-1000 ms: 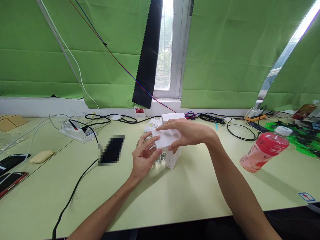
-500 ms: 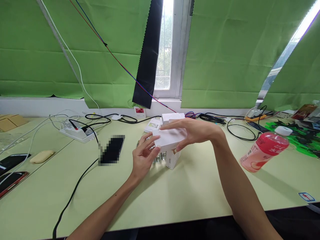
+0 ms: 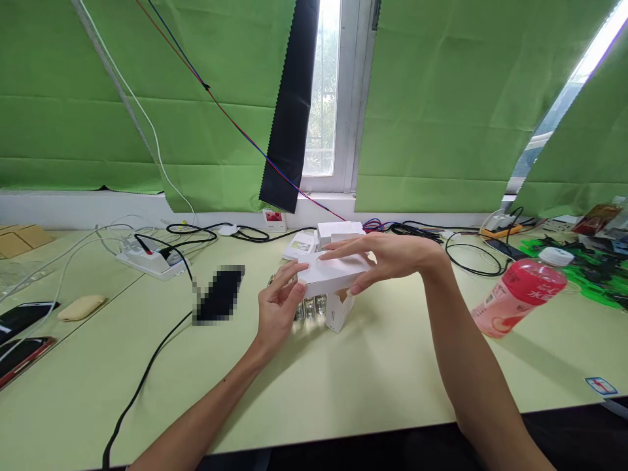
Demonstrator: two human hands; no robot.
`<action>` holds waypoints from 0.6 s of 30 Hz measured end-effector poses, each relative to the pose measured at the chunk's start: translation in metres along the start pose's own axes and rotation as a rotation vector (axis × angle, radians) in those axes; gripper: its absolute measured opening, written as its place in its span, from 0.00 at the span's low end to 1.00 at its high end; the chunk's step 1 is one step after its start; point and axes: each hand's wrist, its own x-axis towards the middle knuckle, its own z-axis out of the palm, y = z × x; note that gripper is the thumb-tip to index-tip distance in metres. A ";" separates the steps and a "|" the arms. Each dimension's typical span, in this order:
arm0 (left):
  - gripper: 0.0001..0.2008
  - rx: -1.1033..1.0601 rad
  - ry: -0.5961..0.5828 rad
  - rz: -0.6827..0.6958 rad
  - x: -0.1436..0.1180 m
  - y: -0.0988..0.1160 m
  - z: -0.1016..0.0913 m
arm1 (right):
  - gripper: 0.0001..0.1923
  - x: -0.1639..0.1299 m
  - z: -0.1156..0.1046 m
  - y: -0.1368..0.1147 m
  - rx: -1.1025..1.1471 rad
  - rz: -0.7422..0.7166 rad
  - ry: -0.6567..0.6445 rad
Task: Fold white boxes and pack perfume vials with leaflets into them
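White box held in the air above the surface, just above a second box. Left hand grips its 9 o'clock end; right hand pinches its 3 o'clock end.

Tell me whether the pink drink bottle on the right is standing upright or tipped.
Tipped. The pink bottle leans steeply on the table, its white cap up to the right and its base down to the left.

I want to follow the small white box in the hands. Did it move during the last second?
Yes. The white box has turned flatter and shifted slightly right, now reaching farther past the upright white carton standing on the table below it.
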 end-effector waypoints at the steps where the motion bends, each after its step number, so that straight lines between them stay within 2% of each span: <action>1: 0.18 -0.001 -0.004 -0.003 0.000 0.000 0.000 | 0.39 0.000 0.000 0.000 0.006 -0.005 -0.003; 10: 0.18 -0.018 -0.024 -0.014 -0.001 -0.001 0.000 | 0.37 -0.001 0.000 -0.003 0.024 -0.004 0.033; 18: 0.18 0.063 -0.002 0.031 -0.002 0.007 0.003 | 0.41 -0.003 0.001 -0.001 -0.034 0.011 0.039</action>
